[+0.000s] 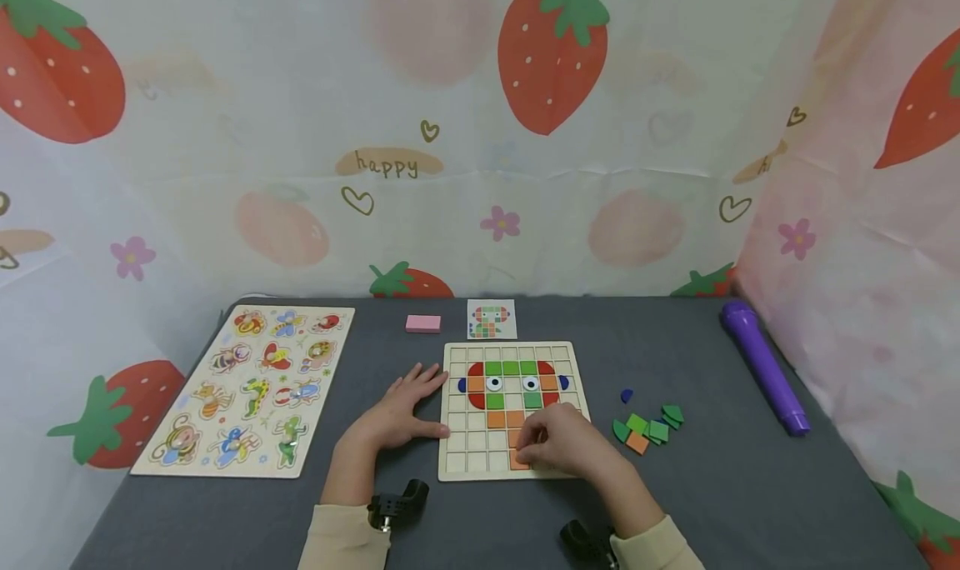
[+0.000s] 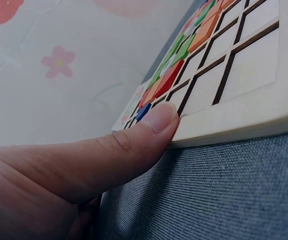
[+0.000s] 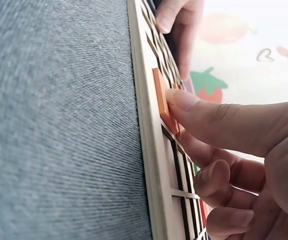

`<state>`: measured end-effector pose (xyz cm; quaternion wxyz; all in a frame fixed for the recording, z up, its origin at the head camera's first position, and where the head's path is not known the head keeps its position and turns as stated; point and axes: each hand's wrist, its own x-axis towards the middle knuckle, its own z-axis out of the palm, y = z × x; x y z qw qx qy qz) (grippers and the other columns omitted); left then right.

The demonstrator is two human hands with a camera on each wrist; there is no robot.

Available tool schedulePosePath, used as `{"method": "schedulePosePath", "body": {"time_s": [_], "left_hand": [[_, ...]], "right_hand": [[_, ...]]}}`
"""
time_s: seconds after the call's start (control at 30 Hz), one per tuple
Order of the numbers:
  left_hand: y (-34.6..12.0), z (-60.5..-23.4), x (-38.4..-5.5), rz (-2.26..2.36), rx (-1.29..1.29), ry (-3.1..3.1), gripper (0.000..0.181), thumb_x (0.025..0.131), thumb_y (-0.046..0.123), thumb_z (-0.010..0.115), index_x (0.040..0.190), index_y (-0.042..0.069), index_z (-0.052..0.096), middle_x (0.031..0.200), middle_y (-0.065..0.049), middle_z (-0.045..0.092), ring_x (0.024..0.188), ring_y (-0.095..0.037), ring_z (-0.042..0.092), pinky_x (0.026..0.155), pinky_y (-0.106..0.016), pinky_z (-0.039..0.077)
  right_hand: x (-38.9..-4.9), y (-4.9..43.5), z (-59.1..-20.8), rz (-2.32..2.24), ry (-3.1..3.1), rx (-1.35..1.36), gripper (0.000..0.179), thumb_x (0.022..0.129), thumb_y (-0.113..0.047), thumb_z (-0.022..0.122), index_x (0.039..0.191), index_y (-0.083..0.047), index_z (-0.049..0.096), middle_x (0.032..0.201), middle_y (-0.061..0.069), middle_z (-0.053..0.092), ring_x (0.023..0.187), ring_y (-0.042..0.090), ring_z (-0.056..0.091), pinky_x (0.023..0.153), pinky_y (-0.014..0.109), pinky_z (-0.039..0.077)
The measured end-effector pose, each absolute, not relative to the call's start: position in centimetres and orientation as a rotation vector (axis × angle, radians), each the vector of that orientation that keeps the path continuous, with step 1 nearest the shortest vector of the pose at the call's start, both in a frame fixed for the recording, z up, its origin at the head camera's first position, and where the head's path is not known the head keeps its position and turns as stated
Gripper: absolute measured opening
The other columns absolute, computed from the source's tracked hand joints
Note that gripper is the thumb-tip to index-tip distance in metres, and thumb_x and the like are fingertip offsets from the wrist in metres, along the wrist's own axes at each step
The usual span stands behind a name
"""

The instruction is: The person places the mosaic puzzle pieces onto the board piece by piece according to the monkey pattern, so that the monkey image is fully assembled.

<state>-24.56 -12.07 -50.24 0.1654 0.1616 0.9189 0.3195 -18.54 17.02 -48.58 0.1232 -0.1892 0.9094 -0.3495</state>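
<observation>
The right hand (image 1: 561,441) is nearer the flat orange square tile (image 3: 162,97), its grip pinched on it by thumb and fingertips; from here, the tile sits just below them, in the near-edge row of the pale wooden grid board (image 1: 456,463). The left hand (image 1: 393,413), fingers spread, touches the board's left edge.

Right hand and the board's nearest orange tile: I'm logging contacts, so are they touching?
Touching: the right wrist view shows the right hand with its thumb against the orange tile.
</observation>
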Motion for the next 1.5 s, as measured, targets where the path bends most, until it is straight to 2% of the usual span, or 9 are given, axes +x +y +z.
{"method": "schedulePosePath", "body": {"time_s": [0.37,0.6,0.87,1.1,1.3,1.5], "left_hand": [[-12.1,-50.2,-24.6,0.9,0.465,2.616,0.094,0.08,0.043,0.084,0.158,0.022,0.037,0.168,-0.004,0.024,0.158,-0.034,0.005,0.123,-0.064,0.012],[-12.0,-50.2,-24.6,0.901,0.468,2.619,0.094,0.08,0.043,0.084,0.158,0.021,0.037,0.168,-0.005,0.024,0.158,-0.033,0.005,0.124,-0.062,0.011],[-11.9,-50.1,-24.6,0.897,0.475,2.622,0.094,0.08,0.043,0.084,0.158,0.02,0.037,0.168,-0.006,0.025,0.158,-0.034,0.006,0.124,-0.061,0.011],[-11.8,-50.3,-24.6,0.892,0.465,2.623,0.094,0.079,0.043,0.084,0.158,0.021,0.037,0.168,-0.006,0.025,0.158,-0.034,0.006,0.124,-0.061,0.01],[-11.9,-50.5,-24.7,0.895,0.467,2.618,0.095,0.08,0.044,0.084,0.158,0.021,0.037,0.168,-0.006,0.024,0.158,-0.035,0.005,0.123,-0.064,0.011],[-12.0,-50.4,-24.7,0.888,0.472,2.612,0.095,0.08,0.045,0.083,0.159,0.021,0.036,0.169,-0.006,0.023,0.158,-0.035,0.004,0.123,-0.064,0.011]], "right_hand": [[-19.2,19.8,-47.7,-1.095,2.707,-0.439,0.011,0.082,-0.016,0.085,0.089,-0.015,0.076,0.075,-0.008,0.065,0.069,0.011,0.058,0.062,0.025,0.048],[-19.1,23.7,-46.8,-1.163,2.768,-0.261,0.009,0.086,-0.014,0.08,0.094,-0.012,0.076,0.079,-0.004,0.066,0.072,0.014,0.059,0.064,0.03,0.05],[-18.7,28.7,-46.1,-1.197,2.79,-0.1,0.019,0.089,-0.02,0.079,0.104,-0.009,0.075,0.088,0.0,0.071,0.08,0.016,0.063,0.069,0.034,0.052],[-17.8,32.6,-46.5,-1.157,2.752,-0.118,0.029,0.087,-0.024,0.08,0.11,-0.007,0.074,0.096,0.003,0.071,0.083,0.017,0.062,0.07,0.034,0.051],[-17.2,34.8,-47.5,-1.114,2.698,-0.044,0.035,0.08,-0.022,0.087,0.108,-0.006,0.074,0.088,0.003,0.063,0.08,0.017,0.055,0.071,0.031,0.044],[-17.4,35.1,-48.0,-1.068,2.728,-0.01,0.031,0.077,-0.023,0.088,0.101,-0.008,0.076,0.08,0.001,0.053,0.076,0.015,0.048,0.066,0.029,0.037]]}}
